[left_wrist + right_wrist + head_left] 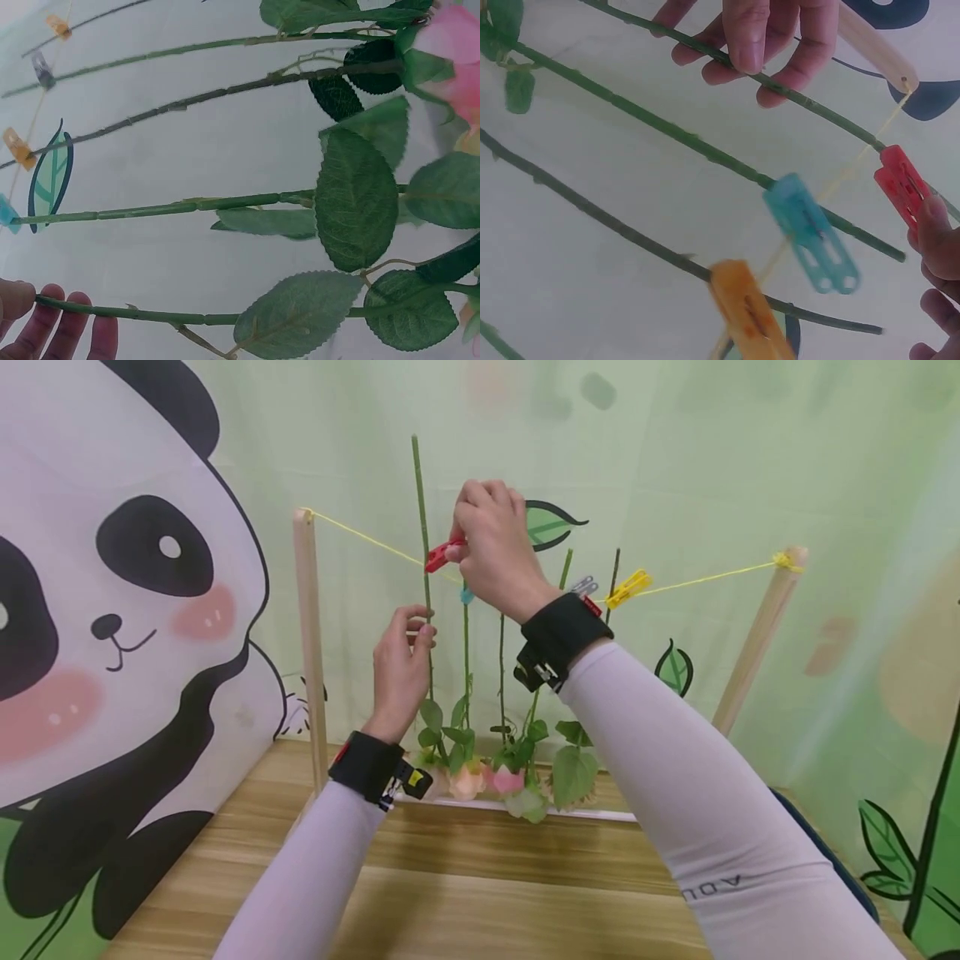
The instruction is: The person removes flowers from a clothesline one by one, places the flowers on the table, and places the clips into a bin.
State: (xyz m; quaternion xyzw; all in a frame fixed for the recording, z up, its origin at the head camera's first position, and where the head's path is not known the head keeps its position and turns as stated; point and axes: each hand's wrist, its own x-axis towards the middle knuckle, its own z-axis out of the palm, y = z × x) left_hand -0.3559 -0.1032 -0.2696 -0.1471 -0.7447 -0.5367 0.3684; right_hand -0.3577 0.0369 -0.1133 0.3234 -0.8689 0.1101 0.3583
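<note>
My left hand (401,668) holds a long green rose stem (419,485) between thumb and fingers, below the yellow string. The rose hangs head down, its leaves (300,315) toward the table. Above and to the right, my right hand (495,547) pinches a red clothespin (441,557) by its handle end. In the right wrist view the tip of the red clothespin (892,159) meets the stem right where the string passes. Beside it, a blue clothespin (806,225) and an orange clothespin (742,300) clip two more stems to the string.
The yellow string (712,583) runs between a left wooden post (309,635) and a right wooden post (761,635). A grey clothespin (583,586) and a yellow clothespin (630,588) sit on its right half. Upside-down blooms (508,779) hang near the wooden table (480,910).
</note>
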